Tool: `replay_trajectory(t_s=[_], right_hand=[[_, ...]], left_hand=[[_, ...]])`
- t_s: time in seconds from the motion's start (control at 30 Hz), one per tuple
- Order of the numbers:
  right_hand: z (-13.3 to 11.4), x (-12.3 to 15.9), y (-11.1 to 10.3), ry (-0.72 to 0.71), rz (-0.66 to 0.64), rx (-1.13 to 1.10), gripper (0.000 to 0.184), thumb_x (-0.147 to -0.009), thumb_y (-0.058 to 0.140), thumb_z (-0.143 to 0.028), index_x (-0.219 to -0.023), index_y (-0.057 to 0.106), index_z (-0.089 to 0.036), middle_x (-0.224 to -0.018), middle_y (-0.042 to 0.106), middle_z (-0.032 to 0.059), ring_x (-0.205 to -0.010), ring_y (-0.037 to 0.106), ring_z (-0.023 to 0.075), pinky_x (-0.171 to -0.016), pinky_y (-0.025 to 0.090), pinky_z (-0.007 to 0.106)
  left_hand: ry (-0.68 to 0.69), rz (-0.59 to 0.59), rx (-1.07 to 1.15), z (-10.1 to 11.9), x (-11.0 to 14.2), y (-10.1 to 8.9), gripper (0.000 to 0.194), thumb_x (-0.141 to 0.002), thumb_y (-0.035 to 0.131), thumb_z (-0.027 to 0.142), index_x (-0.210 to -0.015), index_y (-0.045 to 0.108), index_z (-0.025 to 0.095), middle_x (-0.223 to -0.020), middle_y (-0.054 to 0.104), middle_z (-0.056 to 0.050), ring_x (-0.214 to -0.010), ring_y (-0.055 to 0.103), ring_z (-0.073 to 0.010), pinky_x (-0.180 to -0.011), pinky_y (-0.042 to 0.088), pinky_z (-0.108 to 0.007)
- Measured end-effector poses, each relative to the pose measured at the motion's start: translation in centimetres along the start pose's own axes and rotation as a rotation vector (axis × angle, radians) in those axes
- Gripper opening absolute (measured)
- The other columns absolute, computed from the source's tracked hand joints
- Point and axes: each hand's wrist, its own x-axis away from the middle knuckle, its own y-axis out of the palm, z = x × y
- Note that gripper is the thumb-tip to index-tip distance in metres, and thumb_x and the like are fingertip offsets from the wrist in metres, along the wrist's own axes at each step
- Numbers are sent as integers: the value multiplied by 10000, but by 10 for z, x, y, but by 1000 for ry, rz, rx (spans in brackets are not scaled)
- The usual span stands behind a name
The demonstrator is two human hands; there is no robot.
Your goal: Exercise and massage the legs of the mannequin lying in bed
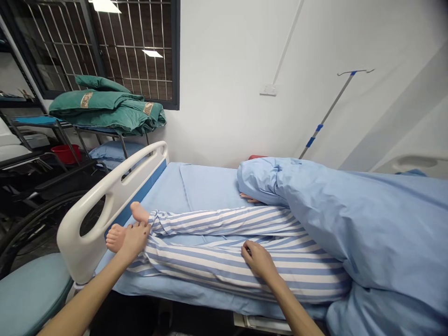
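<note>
On the bed lies a figure whose legs are in blue-and-white striped trousers [210,263], with bare feet that look like a manikin's. My left hand [137,236] is closed over the ankle of the near leg, just behind the near foot [115,237]; its fingertips lie close to the far foot [139,212]. Around the knee of that same leg, my right hand [259,259] rests on top with bent fingers curling over the far side, their tips hidden. A light blue quilt [332,205] is folded back over the upper body. Part of the figure's hand [249,198] shows beneath the quilt's edge.
The white footboard [84,233] rises beyond the feet. A wheelchair [42,200] and a pale green stool seat [35,294] stand at the left. Green folded bedding [108,107] is piled by the window. An IV pole [329,112] leans behind the bed.
</note>
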Motion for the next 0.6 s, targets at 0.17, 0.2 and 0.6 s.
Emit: replay_trajectory(t_s=[0.17,0.2,0.6], right_hand=[[-29,-7,6,-64,89,-104,239,-860,353,-276,-709,516,-189,-738,592,54,-744,532,175,-674,343,258],[-40,-9,9,-91,110,-138,248,-867,346,-284,-702,506,-190,-727,584,53,-735,528,174,-672,344,259],[-205,-32,53,-195,101,-549,290,-867,389,-303,-600,402,-190,-529,436,-25,-509,405,104,-526,244,227]], left_hand=[[4,125,183,44,4,-2,383,-883,301,379,-727,601,198,-756,638,-53,-744,563,-175,-677,344,-289],[-13,129,233,51,4,3,429,-889,279,387,-660,586,194,-682,626,-41,-681,554,-157,-647,334,-277],[-169,8,301,46,-1,50,419,-889,282,371,-693,610,201,-739,675,-52,-740,598,-188,-653,349,-290]])
